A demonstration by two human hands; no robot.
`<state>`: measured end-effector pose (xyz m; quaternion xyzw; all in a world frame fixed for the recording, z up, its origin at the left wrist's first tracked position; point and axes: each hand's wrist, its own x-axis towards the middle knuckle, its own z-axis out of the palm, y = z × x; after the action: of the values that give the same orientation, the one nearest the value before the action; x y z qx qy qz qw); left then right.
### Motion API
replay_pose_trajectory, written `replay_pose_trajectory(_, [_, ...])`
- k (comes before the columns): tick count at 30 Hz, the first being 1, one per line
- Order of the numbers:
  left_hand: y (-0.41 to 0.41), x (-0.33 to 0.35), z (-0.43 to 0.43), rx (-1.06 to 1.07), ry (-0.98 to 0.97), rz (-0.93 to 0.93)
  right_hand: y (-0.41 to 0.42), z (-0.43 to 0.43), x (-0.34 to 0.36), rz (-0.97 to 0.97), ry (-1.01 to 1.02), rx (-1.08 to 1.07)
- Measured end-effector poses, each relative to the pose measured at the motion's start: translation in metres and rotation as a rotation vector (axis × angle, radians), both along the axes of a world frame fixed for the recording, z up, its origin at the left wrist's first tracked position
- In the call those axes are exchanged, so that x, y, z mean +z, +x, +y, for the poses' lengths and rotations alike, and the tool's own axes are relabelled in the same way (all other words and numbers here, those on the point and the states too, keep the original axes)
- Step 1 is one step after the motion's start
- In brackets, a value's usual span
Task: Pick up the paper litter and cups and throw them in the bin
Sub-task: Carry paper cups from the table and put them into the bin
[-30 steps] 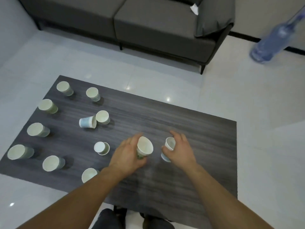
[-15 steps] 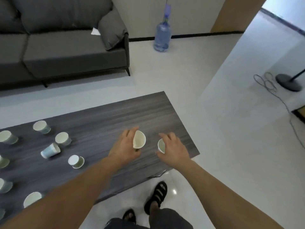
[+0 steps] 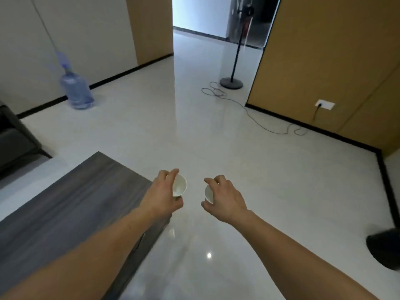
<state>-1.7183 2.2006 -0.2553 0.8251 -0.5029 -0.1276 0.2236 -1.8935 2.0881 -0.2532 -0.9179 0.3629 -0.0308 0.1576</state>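
Observation:
My left hand (image 3: 163, 197) grips a white paper cup (image 3: 179, 185), its mouth turned toward the camera, just past the corner of the dark wood table (image 3: 65, 204). My right hand (image 3: 225, 198) holds a second paper cup (image 3: 208, 193), mostly hidden behind its fingers. Both hands hover over the pale tiled floor. A dark rounded object (image 3: 384, 249) sits at the right edge, possibly the bin; I cannot tell. The other cups on the table are out of view.
A blue water jug (image 3: 76, 90) stands by the left wall. A fan stand (image 3: 231, 82) with a loose cable (image 3: 255, 118) running to a wall socket (image 3: 324, 104) is ahead on the right. A dark sofa corner (image 3: 13, 139) is at the left. An open doorway (image 3: 216, 22) lies ahead.
The view has swung right, away from the table and sofa toward the doorway. Both hands carried their cups off the table and now hold them over the floor.

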Motion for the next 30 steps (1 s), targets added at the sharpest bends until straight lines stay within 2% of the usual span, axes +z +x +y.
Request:
replay_pose_trajectory(6, [-0.156,0.002,-0.113,-0.274,-0.007,-0.02,-0.184,-0.086,0.021,-0.01,-0.068,-0.259])
replay_pose_trajectory(14, [-0.336,0.005,-0.229,-0.694,-0.002,-0.111,-0.381,-0.118,0.02,-0.016,-0.057,-0.66])
replay_pose_trajectory(22, [-0.486,-0.018,-0.326,-1.024,0.078,-0.091,-0.517,-0.143,-0.002,0.023,0.02,-0.97])
replay_pose_trajectory(30, [-0.601,-0.031,-0.461,-1.199,0.074,-0.055,-0.617,-0.239,-0.01,0.054,0.048,-1.199])
